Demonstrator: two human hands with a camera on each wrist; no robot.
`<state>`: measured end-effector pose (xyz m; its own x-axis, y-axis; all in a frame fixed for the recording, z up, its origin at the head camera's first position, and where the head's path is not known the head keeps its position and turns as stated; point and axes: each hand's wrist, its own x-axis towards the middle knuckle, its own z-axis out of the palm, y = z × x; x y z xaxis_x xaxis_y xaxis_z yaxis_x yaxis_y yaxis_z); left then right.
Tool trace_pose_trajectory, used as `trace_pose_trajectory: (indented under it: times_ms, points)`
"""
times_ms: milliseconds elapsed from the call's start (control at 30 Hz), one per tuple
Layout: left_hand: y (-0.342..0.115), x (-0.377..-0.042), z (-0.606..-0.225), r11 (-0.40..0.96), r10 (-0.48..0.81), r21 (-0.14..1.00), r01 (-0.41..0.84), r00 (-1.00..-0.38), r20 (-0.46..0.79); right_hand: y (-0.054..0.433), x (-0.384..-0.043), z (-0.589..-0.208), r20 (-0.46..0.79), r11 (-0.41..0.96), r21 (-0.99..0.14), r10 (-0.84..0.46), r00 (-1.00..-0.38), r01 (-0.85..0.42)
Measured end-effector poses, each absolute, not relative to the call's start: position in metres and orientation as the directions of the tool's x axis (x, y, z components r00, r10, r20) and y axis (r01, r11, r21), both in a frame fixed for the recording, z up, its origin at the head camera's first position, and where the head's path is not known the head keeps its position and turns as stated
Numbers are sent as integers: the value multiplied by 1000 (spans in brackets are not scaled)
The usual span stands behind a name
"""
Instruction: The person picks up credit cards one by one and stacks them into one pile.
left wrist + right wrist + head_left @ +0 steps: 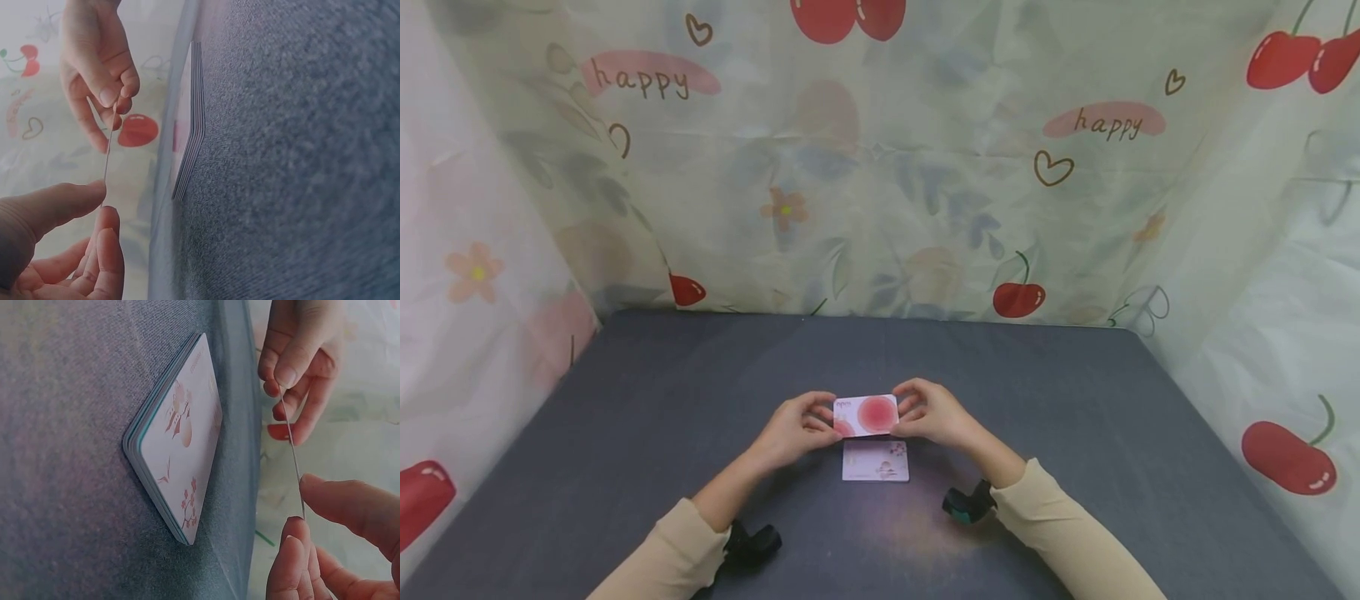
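A thin card (867, 415), white and pink with a large red circle, is held up between both hands. My left hand (797, 429) pinches its left end between thumb and fingers. On the opposite end, my right hand (934, 412) grips it the same way. Both wrist views show the card edge-on as a thin line. Just nearer than the held card, a neat stack of cards (178, 440) lies flat on the table. Its top card is pale with pink blossom branches, and several edges show along the side in the left wrist view.
The dark grey cloth-covered table (662, 400) spreads around the hands. Behind it hangs a pale curtain (880, 208) printed with cherries, hearts and flowers, which also runs along both sides. Black wrist devices (967, 502) sit beneath the sleeves.
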<state>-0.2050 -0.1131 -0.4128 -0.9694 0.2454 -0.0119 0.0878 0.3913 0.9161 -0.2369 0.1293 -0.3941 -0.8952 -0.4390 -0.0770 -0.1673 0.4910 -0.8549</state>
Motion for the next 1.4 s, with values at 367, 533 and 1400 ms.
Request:
trace_pose_trajectory:
  times_ms: [367,533,1400]
  points:
    - [-112,-202,-413,379,283,918,113,-959,1,134,-233,-396,-89,507,-846,-441,-893,-166]
    - [-113,-201,-414,365,302,924,114,-953,-2,136,-231,-397,-88,504,-847,-448,-890,-170]
    - [-110,-195,-417,354,361,927,122,-933,-15,146,-218,-402,-112,471,-870,-476,-872,-145]
